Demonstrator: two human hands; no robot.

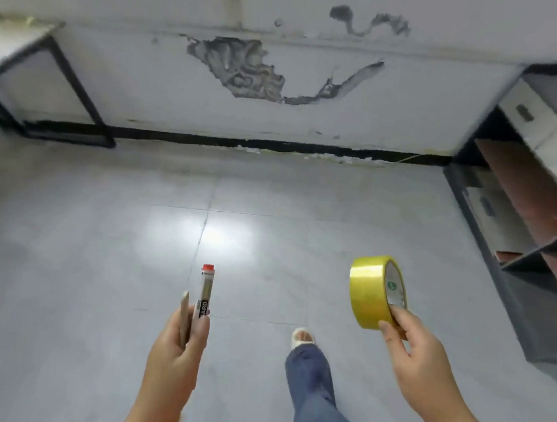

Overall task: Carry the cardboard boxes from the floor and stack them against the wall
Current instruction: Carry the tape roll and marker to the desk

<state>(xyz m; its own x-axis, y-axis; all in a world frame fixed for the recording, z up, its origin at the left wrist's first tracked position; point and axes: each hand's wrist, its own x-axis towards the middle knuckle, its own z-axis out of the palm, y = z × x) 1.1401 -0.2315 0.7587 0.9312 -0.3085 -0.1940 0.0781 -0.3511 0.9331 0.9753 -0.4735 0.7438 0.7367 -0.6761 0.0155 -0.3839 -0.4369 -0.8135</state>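
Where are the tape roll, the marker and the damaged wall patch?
tape roll (370,291), head view, yellow outer band
marker (206,290), head view, barrel below the red cap
damaged wall patch (244,68), head view, middle of the bare area

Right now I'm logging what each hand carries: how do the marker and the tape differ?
The marker is a slim stick with a red cap, pointing up; the tape is a wide yellow ring, standing on edge. The left hand holds the marker, the right hand the tape. Both are held by their lower ends.
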